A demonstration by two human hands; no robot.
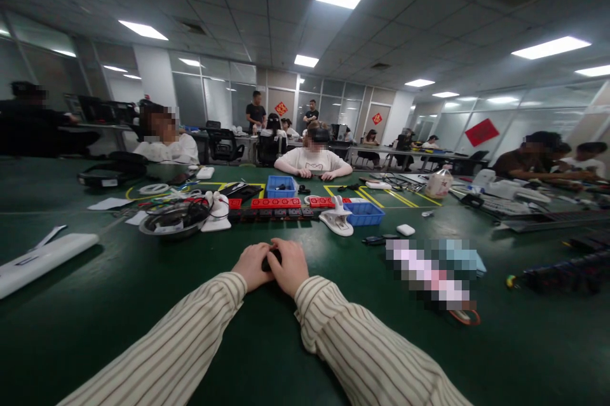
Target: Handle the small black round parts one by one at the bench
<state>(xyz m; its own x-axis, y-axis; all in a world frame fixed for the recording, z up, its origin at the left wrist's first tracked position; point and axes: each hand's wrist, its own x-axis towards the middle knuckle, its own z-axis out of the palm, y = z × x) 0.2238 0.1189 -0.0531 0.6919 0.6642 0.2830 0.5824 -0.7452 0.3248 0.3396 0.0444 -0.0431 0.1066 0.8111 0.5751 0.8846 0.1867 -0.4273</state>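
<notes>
My left hand [253, 266] and my right hand [288, 266] meet in front of me, low over the green table [267, 336]. Their fingertips touch and the fingers curl inward, so both are closed. Between the two palms and thumbs shows a small black rounded object [271, 260]. Most of it is hidden by the fingers, and I cannot make out its kind. Striped sleeves cover both forearms.
Ahead lie a row of red-and-black modules [275, 204], a white clip stand [337, 218], blue bins [365, 212] and a metal bowl [174, 222] of cables. A white bar [47, 260] lies left, a white case [405, 229] right. A person [312, 160] sits opposite.
</notes>
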